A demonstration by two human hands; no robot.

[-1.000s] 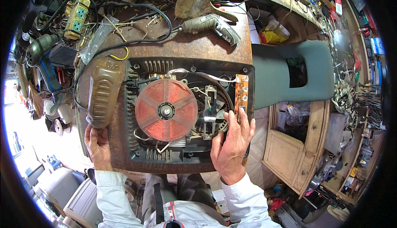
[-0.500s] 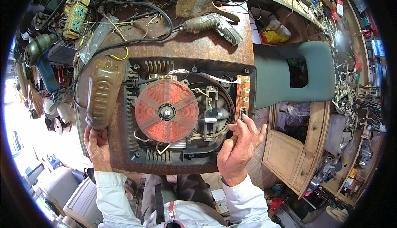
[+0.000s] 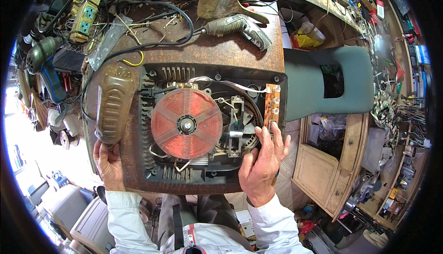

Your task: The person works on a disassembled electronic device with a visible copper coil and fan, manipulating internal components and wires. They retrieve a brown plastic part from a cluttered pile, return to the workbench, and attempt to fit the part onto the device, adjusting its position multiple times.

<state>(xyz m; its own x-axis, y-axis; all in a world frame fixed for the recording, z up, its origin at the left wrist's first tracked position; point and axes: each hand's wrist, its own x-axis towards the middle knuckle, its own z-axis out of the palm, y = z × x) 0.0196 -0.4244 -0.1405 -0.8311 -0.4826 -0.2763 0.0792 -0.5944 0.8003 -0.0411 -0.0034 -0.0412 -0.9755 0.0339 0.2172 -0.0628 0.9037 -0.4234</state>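
On the wooden surface point(image 3: 244, 59), inside the opened black housing point(image 3: 230, 176): orange circuit board point(image 3: 272, 96), lower end newly covered by right hand point(image 3: 262, 168), fingers straightened and apart, suggesting renewed contact. Beside brown container point(image 3: 114, 106): left hand point(image 3: 110, 164), fingers bunched; cannot tell whether clamped.

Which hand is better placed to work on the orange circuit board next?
Probably the right hand: it's at the orange circuit board, while the left hand is across the coil, at the brown container.
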